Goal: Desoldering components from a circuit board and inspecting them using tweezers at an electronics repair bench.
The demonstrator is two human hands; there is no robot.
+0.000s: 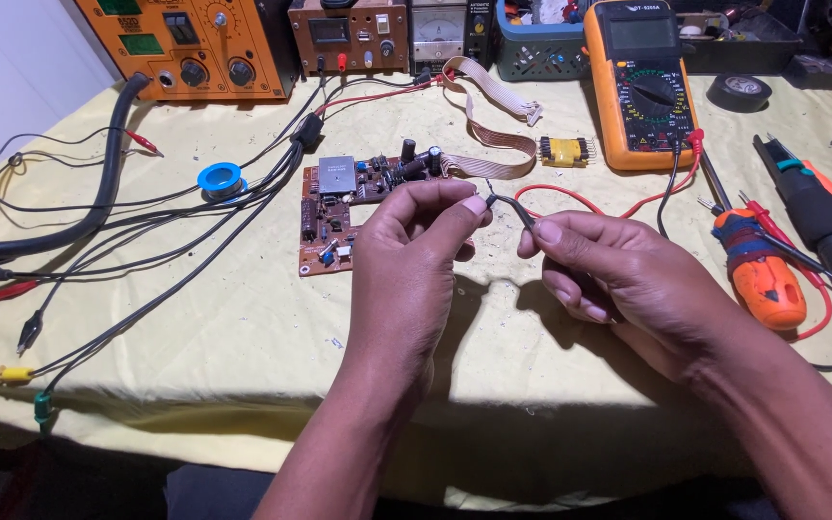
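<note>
My left hand (414, 248) hovers over the right half of a brown circuit board (331, 214), its fingertips pinched on a tiny part with thin leads (488, 189). My right hand (618, 274) meets it from the right and grips dark tweezers (522, 212) whose tips reach that part. Both hands are raised a little above the yellow cloth (243, 337). What the small part is cannot be made out.
Black cables (195, 217) and clip leads run across the left. A blue solder spool (220, 179) lies beside the board, a ribbon cable (493, 130) behind it. An orange multimeter (639, 82), screwdriver (763, 270), soldering tool (820, 221), tape roll (739, 91) and orange station (190, 43) surround them.
</note>
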